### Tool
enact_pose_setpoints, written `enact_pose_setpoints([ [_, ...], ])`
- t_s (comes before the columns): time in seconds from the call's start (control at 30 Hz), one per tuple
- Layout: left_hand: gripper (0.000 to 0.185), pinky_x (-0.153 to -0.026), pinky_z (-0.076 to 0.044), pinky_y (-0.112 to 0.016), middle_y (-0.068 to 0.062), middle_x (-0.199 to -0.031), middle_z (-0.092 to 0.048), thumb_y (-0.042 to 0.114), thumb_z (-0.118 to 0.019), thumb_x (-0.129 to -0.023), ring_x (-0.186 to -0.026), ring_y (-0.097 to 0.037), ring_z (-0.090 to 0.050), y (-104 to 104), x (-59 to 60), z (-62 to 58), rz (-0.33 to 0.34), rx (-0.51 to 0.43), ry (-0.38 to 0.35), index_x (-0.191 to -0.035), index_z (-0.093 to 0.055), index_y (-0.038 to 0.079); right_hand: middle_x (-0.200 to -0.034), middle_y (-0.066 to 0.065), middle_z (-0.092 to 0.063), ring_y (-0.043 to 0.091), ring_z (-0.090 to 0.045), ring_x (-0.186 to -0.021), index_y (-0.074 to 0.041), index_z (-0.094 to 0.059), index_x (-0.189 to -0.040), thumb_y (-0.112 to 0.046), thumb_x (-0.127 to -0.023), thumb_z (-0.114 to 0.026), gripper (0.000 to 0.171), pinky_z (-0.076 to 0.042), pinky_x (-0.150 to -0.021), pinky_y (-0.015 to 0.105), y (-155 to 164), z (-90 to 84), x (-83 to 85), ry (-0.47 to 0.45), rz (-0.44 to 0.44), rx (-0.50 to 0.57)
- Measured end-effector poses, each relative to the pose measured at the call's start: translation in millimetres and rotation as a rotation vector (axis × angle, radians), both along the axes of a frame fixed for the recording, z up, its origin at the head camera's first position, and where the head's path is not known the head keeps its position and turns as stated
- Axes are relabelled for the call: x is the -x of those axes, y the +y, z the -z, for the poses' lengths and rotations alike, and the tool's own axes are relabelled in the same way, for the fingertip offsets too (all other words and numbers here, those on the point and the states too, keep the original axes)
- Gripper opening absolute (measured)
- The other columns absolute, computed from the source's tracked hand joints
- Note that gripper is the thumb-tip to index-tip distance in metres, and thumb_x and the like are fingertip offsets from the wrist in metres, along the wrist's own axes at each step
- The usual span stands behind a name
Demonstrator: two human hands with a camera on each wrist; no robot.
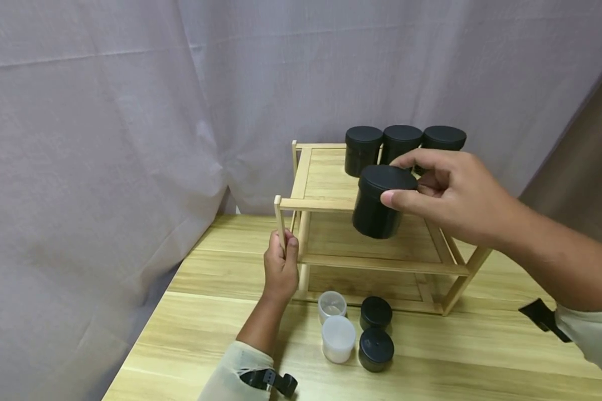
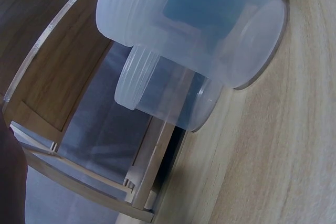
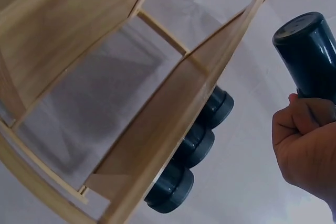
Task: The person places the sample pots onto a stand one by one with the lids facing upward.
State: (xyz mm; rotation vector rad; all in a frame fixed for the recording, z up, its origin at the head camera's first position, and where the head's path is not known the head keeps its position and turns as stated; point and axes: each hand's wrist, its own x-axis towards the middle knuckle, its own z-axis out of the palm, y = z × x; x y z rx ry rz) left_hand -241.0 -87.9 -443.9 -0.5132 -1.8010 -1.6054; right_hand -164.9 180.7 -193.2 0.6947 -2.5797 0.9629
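While my left hand (image 1: 281, 262) grips the wooden rack's front post (image 1: 279, 223) to steady it, my right hand (image 1: 448, 192) pinches a black lidded jar (image 1: 381, 201) by its lid, held above the middle shelf (image 1: 421, 245).

We see two translucent plastic jars close up: the larger jar (image 2: 194, 24) fills the top, the smaller jar (image 2: 168, 95) sits just below it, overlapping in view; both stand on the light wooden table (image 2: 283, 150); behind them the wooden rack (image 2: 58, 77) shows a slatted shelf and thin legs; grey cloth (image 2: 100, 135) shows through the frame; a dark blurred edge sits at bottom left, we can't tell what.
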Motion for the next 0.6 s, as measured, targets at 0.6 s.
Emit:
enact_pose_setpoints([
  [0.6, 0.007, -0.057, -0.034, -0.021, -0.009, -0.070, -0.048, 0.001, -0.055, -0.111, -0.063, -0.003, -0.038, -1.5, 0.7, 0.2, -0.012, 0.004, -0.004, -0.107, -0.056, -0.005, -0.086, 0.008, -0.070, 0.023, -0.053, -0.068, -0.018, -0.069, -0.143, -0.059, -0.098, -0.073, 0.061, -0.044, -0.057, 0.038, -42.7, -30.1, 39.4, -0.166, 0.087, -0.056],
])
